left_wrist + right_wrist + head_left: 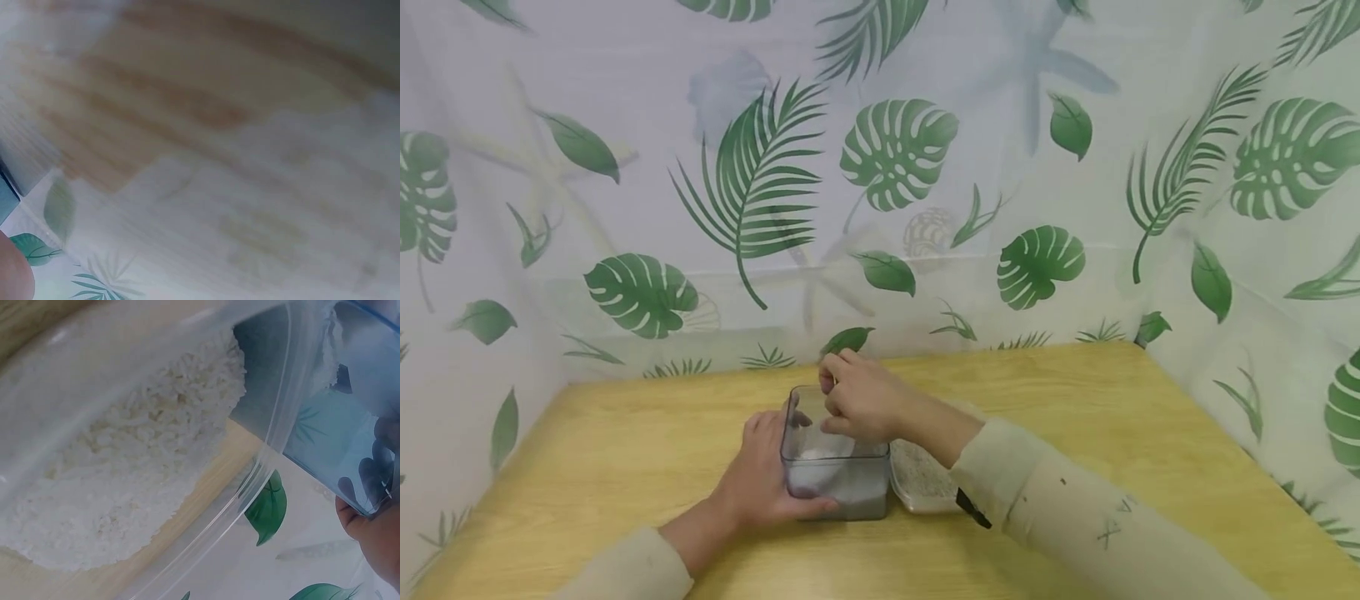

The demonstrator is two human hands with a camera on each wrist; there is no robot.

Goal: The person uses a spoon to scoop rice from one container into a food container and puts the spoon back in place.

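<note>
A clear, bluish square plastic container (pixel 842 492) stands on the table, with white grains inside it. My left hand (pixel 763 475) grips its left side, the thumb along the front and the fingers round the far side. The same fingers show through the bluish wall in the right wrist view. My right hand (pixel 865 400) is over the container's open top, its fingers curled near the rim; I cannot tell what they hold. Under the right forearm is a clear tub (pixel 921 479), and the right wrist view shows white rice (pixel 125 469) in it, close up.
The wood-grain table (pixel 1052 400) meets a leaf-patterned cloth (pixel 895 167) along its back and sides. The clear tub stands right beside the bluish container. A black strip (pixel 973 508) sticks out below the right cuff. Much of the left wrist view is blurred.
</note>
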